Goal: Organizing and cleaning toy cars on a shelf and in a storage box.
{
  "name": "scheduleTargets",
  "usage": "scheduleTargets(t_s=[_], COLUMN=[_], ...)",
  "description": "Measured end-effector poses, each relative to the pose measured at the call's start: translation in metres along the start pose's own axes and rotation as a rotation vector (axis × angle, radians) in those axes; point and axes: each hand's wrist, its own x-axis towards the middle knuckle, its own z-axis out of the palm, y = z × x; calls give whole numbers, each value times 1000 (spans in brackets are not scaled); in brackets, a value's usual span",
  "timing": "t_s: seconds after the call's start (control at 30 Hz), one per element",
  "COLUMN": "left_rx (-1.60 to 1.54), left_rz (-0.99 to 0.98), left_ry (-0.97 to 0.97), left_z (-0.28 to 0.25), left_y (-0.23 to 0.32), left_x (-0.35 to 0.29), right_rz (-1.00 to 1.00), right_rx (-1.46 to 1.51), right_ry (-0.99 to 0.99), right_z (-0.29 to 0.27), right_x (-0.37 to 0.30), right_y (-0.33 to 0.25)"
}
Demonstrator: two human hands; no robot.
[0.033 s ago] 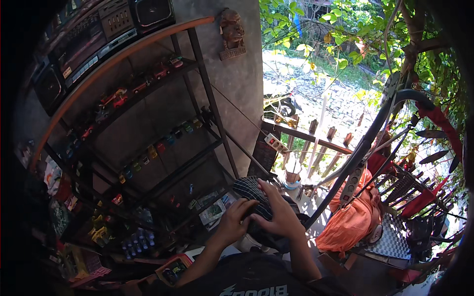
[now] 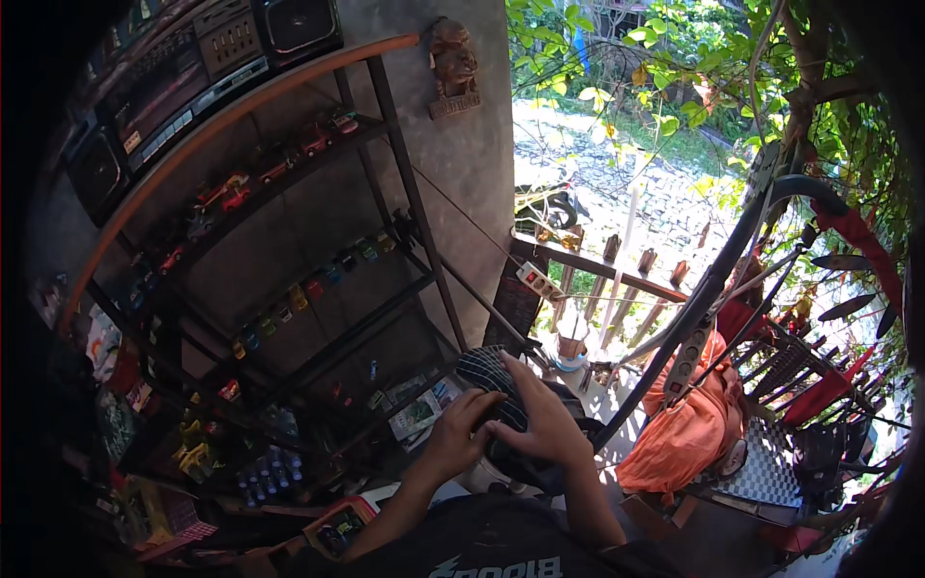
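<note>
You have a dark checked cloth [image 2: 487,378], bundled with something darker under it, gathered in front of your chest just below the middle of the view, and both hands are on it. Your left hand [image 2: 464,424] comes at it from seven o'clock with the fingers curled closed over its near edge, a pinching hold that keeps the fabric from slipping off. Your right hand [image 2: 544,419] lies over the top from five o'clock, palm down and fingers spread across the bundle, pressing more than gripping, so the two hands together pin it rather than let it hang. What the darker mass beneath the cloth is, I can't tell; it may be a bag or more fabric, since your hands cover most of it. Working outward: at one o'clock from the bundle, a cup [image 2: 572,339] holding some upright sticks stands near the foot of a wooden rail [image 2: 602,265], and a white power strip [image 2: 539,280] is fixed on the rail's left end, up where cords can reach it. At three o'clock an orange cloth [image 2: 689,424] is heaped beside a long dark curved bar [image 2: 718,275] that leans up toward the trees. At nine to eleven o'clock stands a metal shelf [image 2: 409,207] with toy cars [image 2: 226,195] lined along its tiers for display, an old stereo [image 2: 188,72] on top, and a carved head [image 2: 453,63] hung on the grey wall at twelve.
</note>
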Motion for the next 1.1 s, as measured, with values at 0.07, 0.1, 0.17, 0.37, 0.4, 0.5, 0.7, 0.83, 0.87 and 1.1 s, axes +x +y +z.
scheduleTargets(t_s=[0.07, 0.1, 0.17, 0.37, 0.4, 0.5, 0.7, 0.83, 0.87, 1.1], left_rx=[-37, -34, -87, -293, -292, -223, -232, -78, -101, -205], left_rz=[-33, -31, -23, -97, -92, -105, -108, 6, 33, -2], left_ry=[-4, 0, 35, 248, 244, 300, 339, 321, 306, 332], left_z=[1, 0, 0, 4, 2, -3, -9, -10, -9, -16], left_y=[-3, -6, -9, 3, 4, 3, -5, 5, 5, -11], left_x=[-1, -2, -3, 0, 2, 8, 7, 8, 7, 9], right_rz=[-29, -36, 32, 232, 403, 362, 213, 236, 256, 199], right_rx=[53, 52, 93, 609, 931, 895, 506, 523, 544, 528], right_ry=[-108, -108, -184, 0, 37, 52, 76, 92, 75, 78], right_z=[10, 14, 21, 44, 46, 54, 59, 52, 50, 57], right_x=[-1, -3, -4, -3, -3, -5, -5, -2, 0, 2], right_y=[21, 25, 29, 27, 27, 29, 8, 12, 13, 1])
